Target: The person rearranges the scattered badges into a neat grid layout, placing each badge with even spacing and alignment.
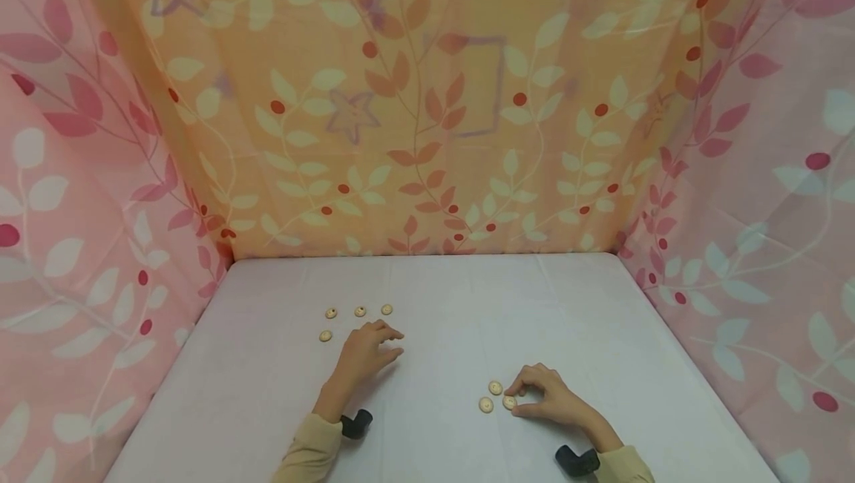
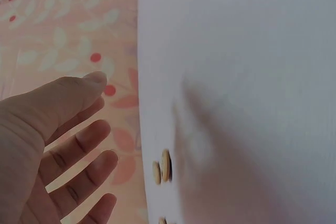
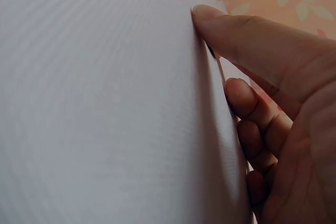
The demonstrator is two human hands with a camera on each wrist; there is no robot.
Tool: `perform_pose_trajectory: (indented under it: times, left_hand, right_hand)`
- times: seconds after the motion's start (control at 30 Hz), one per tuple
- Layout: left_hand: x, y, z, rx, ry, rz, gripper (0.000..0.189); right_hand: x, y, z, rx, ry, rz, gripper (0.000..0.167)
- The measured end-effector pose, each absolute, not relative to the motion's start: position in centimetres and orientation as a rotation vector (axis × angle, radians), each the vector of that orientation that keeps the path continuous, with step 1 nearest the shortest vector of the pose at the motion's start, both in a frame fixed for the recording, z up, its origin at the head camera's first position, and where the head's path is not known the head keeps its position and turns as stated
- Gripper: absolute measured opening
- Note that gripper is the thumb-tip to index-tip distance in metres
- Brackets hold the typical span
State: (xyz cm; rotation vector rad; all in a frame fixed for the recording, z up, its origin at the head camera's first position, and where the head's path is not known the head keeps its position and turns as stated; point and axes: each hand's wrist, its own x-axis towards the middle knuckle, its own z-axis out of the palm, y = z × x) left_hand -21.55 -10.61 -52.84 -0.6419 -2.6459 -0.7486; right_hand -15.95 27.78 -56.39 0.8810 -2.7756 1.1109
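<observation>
Right hand (image 1: 556,400) pinches a button (image 1: 510,402), lower right
Left hand (image 1: 364,350), fingers released, hovers near four buttons (image 1: 361,311), centre left; white tabletop (image 1: 441,349) gives room between hands, far edge well beyond

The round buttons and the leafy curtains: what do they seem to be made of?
The buttons look like smooth wood, or perhaps wood-coloured plastic: they are pale tan with rounded edges, but no grain shows clearly enough to settle it.

The curtains seem to be thin, mostly matte printed fabric, maybe synthetic: they hang in soft folds and creases.
</observation>
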Motion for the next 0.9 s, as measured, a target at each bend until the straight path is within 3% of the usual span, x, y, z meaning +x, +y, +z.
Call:
perform_pose_trajectory:
  times: [0.9]
  left_hand:
    - [-18.3, -2.3, -53.8, -0.934, -2.713, -0.671, 0.018]
  right_hand:
    - [-16.1, 27.8, -56.7, 0.849, -2.799, 1.103, 0.024]
